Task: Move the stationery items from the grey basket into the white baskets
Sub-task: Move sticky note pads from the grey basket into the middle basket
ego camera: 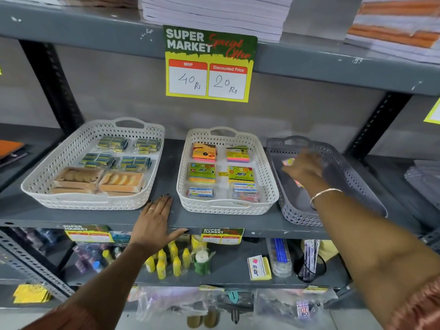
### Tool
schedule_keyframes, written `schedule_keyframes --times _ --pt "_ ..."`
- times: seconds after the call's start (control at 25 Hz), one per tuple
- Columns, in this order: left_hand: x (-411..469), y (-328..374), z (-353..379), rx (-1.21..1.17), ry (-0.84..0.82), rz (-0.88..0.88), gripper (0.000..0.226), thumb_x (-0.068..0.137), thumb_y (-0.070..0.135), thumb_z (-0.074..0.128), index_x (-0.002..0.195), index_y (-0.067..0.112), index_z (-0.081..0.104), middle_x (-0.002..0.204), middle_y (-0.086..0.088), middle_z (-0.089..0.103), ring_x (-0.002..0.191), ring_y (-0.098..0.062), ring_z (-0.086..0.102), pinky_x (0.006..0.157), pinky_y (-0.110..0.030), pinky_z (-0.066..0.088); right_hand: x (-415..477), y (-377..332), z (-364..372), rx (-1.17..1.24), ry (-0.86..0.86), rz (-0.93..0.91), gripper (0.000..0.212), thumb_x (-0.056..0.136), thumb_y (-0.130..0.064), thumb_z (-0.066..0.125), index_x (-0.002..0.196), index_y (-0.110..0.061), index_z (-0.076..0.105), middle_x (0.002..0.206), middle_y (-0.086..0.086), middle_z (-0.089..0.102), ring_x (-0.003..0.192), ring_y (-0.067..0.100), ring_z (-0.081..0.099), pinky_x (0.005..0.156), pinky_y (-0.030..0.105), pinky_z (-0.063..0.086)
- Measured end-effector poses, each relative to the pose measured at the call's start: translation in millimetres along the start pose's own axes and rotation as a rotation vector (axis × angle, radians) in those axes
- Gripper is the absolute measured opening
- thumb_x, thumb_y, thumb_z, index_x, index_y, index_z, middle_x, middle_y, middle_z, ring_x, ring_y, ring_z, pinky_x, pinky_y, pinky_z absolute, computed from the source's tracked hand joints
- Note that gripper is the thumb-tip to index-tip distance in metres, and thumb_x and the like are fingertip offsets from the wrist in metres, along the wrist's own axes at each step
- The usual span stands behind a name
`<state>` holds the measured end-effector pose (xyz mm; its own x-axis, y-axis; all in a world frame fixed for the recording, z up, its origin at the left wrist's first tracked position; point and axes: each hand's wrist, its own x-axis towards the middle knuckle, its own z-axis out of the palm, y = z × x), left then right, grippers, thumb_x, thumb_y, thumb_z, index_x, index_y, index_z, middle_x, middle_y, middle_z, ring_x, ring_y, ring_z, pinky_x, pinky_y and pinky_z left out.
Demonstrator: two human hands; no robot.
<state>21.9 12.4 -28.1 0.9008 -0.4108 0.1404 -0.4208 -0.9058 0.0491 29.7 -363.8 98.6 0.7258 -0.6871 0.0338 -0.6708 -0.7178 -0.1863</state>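
The grey basket [352,177] stands at the right of the grey shelf. My right hand [303,166] is inside it, blurred by motion, its fingertips at a small colourful packet [288,161]. Another bit of colour [299,183] shows under my wrist. Whether the fingers grip anything is unclear. The middle white basket [266,177] holds sticky-note pads and small boxed packs in rows. The left white basket [47,172] holds packs of blue-yellow items and two orange boxes. My left hand [156,217] lies flat on the shelf between the white baskets, holding nothing.
A yellow-green price sign [209,65] hangs from the upper shelf, which carries stacked paper [214,13]. Below the shelf edge [262,232] sit yellow glue bottles [166,260], a notepad pack [258,267] and bagged goods. Black uprights [54,86] flank the bay.
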Motion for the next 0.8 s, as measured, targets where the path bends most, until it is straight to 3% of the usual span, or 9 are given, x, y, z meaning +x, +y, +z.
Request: schedule_keyframes --times 0.12,0.28,0.4,0.48,0.6,0.8 --pt "0 0 -1 -0.013 -0.013 -0.003 0.106 0.072 0.081 0.007 0.132 0.001 0.042 0.134 -0.015 0.050 0.122 -0.027 0.047 0.104 -0.043 0.034 1 -55 -7 0.010 0.077 -0.292 0.087 0.073 -0.034 0.077 0.140 -0.005 0.031 0.140 0.021 0.040 0.130 0.037 0.040 0.098 0.047 0.044" --pt "3 -3 3 -0.013 -0.016 0.000 0.104 0.073 0.081 0.010 0.130 0.001 0.044 0.132 -0.015 0.052 0.120 -0.027 0.049 0.102 -0.044 0.037 -6 -104 25 -0.087 -0.157 -0.597 0.093 0.073 -0.022 0.076 0.147 -0.010 0.020 0.144 0.017 0.036 0.133 0.034 0.038 0.104 0.046 0.041" --pt "4 -3 6 -0.016 -0.020 0.007 0.102 0.073 0.080 0.012 0.128 0.001 0.047 0.129 -0.015 0.055 0.118 -0.027 0.052 0.100 -0.045 0.039 -3 -110 49 -0.129 -0.317 -0.636 0.097 0.076 -0.012 0.073 0.151 -0.009 0.011 0.149 0.018 0.032 0.135 0.034 0.037 0.104 0.041 0.043" --pt "4 -3 7 -0.024 -0.014 0.009 0.101 0.073 0.080 0.013 0.127 0.001 0.048 0.128 -0.014 0.056 0.116 -0.027 0.053 0.099 -0.046 0.040 -1 -112 60 -0.140 -0.389 -0.640 0.091 0.078 -0.007 0.073 0.149 -0.006 0.016 0.149 0.015 0.034 0.133 0.032 0.040 0.101 0.038 0.043" --pt "4 -3 7 -0.023 -0.001 0.007 0.100 0.073 0.080 0.014 0.126 0.002 0.048 0.127 -0.014 0.057 0.115 -0.027 0.054 0.098 -0.045 0.041 0 -113 68 -0.125 -0.426 -0.641 0.088 0.076 -0.005 0.076 0.147 -0.007 0.023 0.148 0.015 0.036 0.133 0.032 0.040 0.101 0.037 0.042" --pt "3 -2 5 -0.020 -0.001 0.007 0.102 0.073 0.080 0.012 0.127 0.001 0.046 0.129 -0.015 0.054 0.118 -0.028 0.052 0.099 -0.045 0.039 1 -108 50 -0.089 -0.448 -0.560 0.097 0.080 -0.012 0.072 0.153 -0.012 0.008 0.156 0.016 0.025 0.142 0.033 0.030 0.110 0.040 0.038"
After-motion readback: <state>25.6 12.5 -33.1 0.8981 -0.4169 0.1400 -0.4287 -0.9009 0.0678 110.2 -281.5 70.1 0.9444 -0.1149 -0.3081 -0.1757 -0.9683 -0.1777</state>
